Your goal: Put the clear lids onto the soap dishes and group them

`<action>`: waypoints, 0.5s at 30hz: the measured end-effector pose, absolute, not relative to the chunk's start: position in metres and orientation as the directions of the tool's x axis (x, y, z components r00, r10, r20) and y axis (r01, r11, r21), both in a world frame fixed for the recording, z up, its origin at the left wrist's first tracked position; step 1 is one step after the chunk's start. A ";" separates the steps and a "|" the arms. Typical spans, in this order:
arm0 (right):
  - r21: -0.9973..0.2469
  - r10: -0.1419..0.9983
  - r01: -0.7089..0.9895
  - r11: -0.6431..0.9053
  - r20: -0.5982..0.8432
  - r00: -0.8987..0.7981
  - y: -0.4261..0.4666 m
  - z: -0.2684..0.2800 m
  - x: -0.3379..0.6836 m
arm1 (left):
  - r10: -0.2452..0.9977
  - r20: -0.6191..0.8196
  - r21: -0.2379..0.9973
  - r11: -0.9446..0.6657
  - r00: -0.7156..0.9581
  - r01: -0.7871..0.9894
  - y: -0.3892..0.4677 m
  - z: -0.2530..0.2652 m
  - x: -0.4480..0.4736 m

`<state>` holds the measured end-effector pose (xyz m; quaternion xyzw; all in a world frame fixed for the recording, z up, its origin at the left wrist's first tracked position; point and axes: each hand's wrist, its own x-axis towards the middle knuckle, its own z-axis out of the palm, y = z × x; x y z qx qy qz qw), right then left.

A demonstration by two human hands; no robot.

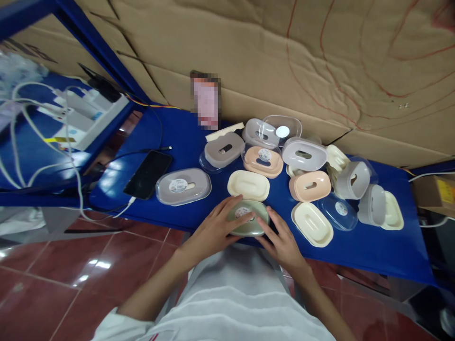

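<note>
A green oval plastic box (254,228) with a glossy top and a round label sits at the front edge of the blue table, close to my body. My left hand (222,223) grips its left side, with one finger reaching over the top beside the label. On the right side, my right hand (280,237) holds it with the fingers spread along the edge and top. A cream oval tray (249,185) lies just behind the box. Another cream tray (313,225) is to the right of my right hand.
A grey labelled box (184,186) and a black phone (148,174) lie to the left. Behind are peach boxes (310,186), grey boxes (304,154) and a clear lid (339,211). A power strip (95,123) with white cables stands far left. Cardboard (249,61) lines the back.
</note>
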<state>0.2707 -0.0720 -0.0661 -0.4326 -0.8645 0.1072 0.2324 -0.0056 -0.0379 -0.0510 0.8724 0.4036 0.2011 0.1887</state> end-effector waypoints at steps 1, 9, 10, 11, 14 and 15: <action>-0.387 0.798 0.698 0.603 0.310 -0.517 -0.072 -0.066 0.271 | 0.781 0.193 0.497 -0.599 0.593 0.627 -0.038 -0.052 -0.006; -0.411 0.816 0.706 0.577 0.323 -0.479 -0.067 -0.067 0.270 | 0.766 0.231 0.521 -0.618 0.600 0.589 -0.029 -0.056 -0.007; -0.411 0.817 0.707 0.576 0.324 -0.477 -0.067 -0.066 0.270 | 0.766 0.231 0.518 -0.618 0.600 0.591 -0.029 -0.056 -0.007; -0.409 0.816 0.707 0.577 0.323 -0.479 -0.067 -0.066 0.270 | 0.766 0.230 0.514 -0.619 0.600 0.593 -0.029 -0.055 -0.007; -0.397 0.807 0.703 0.590 0.308 -0.503 -0.068 -0.066 0.271 | 0.757 0.245 0.500 -0.633 0.605 0.590 -0.032 -0.055 -0.008; -0.396 0.803 0.699 0.595 0.305 -0.511 -0.069 -0.067 0.272 | 0.758 0.253 0.498 -0.635 0.602 0.591 -0.034 -0.055 -0.009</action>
